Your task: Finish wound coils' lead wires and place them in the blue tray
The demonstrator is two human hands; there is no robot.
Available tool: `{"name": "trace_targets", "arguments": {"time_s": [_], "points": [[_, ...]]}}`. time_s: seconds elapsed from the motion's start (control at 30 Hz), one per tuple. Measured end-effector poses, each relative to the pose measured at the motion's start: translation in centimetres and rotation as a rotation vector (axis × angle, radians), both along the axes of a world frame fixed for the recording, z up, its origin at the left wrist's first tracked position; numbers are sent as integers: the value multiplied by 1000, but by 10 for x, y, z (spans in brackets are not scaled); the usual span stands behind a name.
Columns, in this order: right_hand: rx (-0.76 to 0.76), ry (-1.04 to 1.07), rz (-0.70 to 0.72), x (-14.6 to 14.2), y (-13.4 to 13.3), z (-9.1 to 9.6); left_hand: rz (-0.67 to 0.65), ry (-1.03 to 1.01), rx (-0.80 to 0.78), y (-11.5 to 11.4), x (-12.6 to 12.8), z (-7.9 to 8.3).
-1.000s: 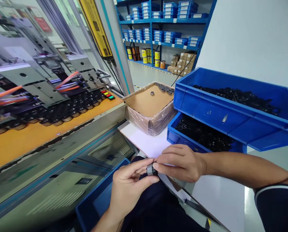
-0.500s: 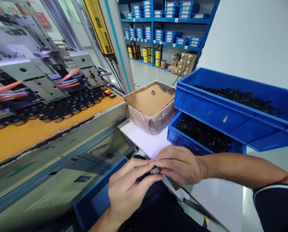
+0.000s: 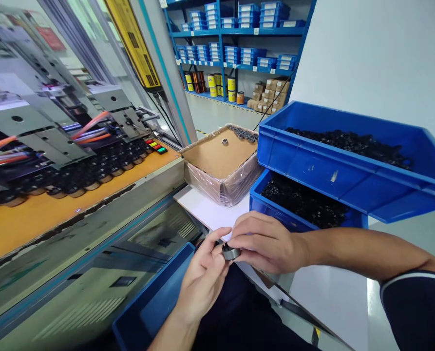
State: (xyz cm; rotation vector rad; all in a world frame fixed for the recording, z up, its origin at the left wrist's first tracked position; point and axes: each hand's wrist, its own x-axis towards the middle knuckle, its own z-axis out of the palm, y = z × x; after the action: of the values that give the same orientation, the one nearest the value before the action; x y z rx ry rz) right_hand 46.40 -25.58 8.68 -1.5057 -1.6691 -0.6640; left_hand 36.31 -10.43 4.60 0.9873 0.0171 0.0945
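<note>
A small round metal core (image 3: 231,253) with a black piece on its top sits between my two hands, above my lap. My left hand (image 3: 204,280) grips its left side with the thumb in front, the index finger raised behind it. From the right, my right hand (image 3: 270,242) pinches the same core between thumb and fingers. Parts of the core are hidden by the fingertips. Just beyond my hands stands a plastic-wrapped cardboard box (image 3: 222,187), with one loose metal core (image 3: 225,142) on its cardboard sheet.
Two stacked blue bins (image 3: 312,165) of black plastic parts stand at right. A machine (image 3: 52,131) with rows of black-topped cores on an orange bench (image 3: 104,187) lies left. Below is a blue bin (image 3: 155,287); blue shelves (image 3: 235,34) stand behind.
My left hand has turned, lifting its index finger off the core's top and showing more of the metal rim. My right hand keeps its pinch. The view has shifted slightly.
</note>
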Motion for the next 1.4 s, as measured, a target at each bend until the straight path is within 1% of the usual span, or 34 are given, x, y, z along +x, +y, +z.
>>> {"name": "trace_targets", "arguments": {"time_s": [0.13,0.2,0.3,0.4,0.47,0.5,0.53,0.57,0.6,0.63,0.67,0.73,0.8,0.87,0.93,1.0,1.1,1.17,1.23,1.27,1.33,1.4], "points": [[8,-18,-11,0,1,-2,88,-183,256,8,3,4],[4,-29,-20,0,1,-4,116,-206,351,10,6,6],[-8,-59,-46,0,-1,-6,130,-206,391,7,8,5],[-45,-65,-63,-1,-3,-5,183,-202,425,4,6,2],[-100,-61,-108,-3,-5,-2,240,-173,507,13,5,2],[-134,-65,-142,-4,-7,-1,287,-159,576,23,5,4],[-163,-76,-175,-4,-8,1,355,-145,673,39,6,9],[-184,-91,-199,-4,-9,3,443,-117,811,59,6,15],[-199,-109,-211,-4,-10,4,549,-88,954,84,6,24],[-209,-129,-212,-3,-11,5,676,-27,1131,112,6,34],[-215,-146,-207,-2,-11,6,770,108,1316,142,5,44],[-215,-172,-201,-2,-10,6,895,277,1408,201,6,65],[-213,-196,-203,-3,-7,5,945,421,1470,250,12,79],[-216,-228,-206,-1,-6,1,914,525,1501,283,24,83],[-214,-268,-217,8,-8,-4,858,580,1513,302,37,80],[-229,-283,-257,24,-15,-9,810,594,1513,311,48,74],[-300,-234,-393,62,-39,-18,765,572,1512,315,51,67],[-349,-169,-513,90,-58,-24,756,550,1529,313,48,68],[-441,-63,-637,111,-74,-32,778,532,1569,306,46,75],[-543,15,-689,119,-79,-35,803,519,1597,300,48,80],[-816,194,-744,125,-83,-42,849,449,1664,280,63,93],[-1038,321,-738,125,-80,-46,826,312,1737,252,94,105]]}}
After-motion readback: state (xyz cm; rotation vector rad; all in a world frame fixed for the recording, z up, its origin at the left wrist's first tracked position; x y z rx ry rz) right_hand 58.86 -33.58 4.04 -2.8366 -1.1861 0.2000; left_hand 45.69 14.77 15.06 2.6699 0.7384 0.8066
